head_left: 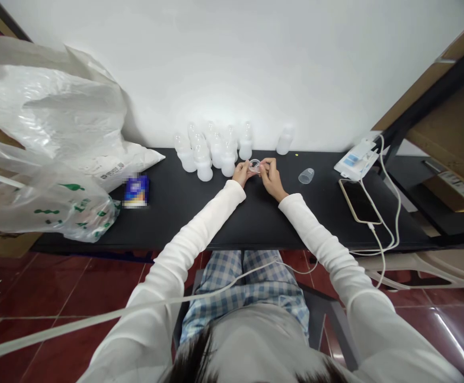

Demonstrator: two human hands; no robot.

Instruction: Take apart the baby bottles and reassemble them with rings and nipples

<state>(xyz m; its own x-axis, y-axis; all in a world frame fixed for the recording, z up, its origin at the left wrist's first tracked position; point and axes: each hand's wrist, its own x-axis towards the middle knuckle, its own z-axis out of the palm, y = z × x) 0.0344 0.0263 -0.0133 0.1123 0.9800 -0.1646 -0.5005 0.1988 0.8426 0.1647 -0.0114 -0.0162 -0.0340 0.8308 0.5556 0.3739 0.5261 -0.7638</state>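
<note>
My left hand (241,173) and my right hand (271,177) meet above the black table (168,223), both pinching a clear plastic ring (254,166), perhaps a bottle collar or a teat. Just beyond my hands stands a group of several translucent white baby bottles (203,162) without caps, some partly hidden behind others. One more bottle (285,141) stands apart to the right. A clear plastic cap (306,175) lies on its side to the right of my right hand.
A smartphone (359,201) lies at the right on white cables, beside a white packet (356,160). Large plastic bags (44,186) bulge over the table's left end, near a small blue box (136,190). A white wall rises behind the table.
</note>
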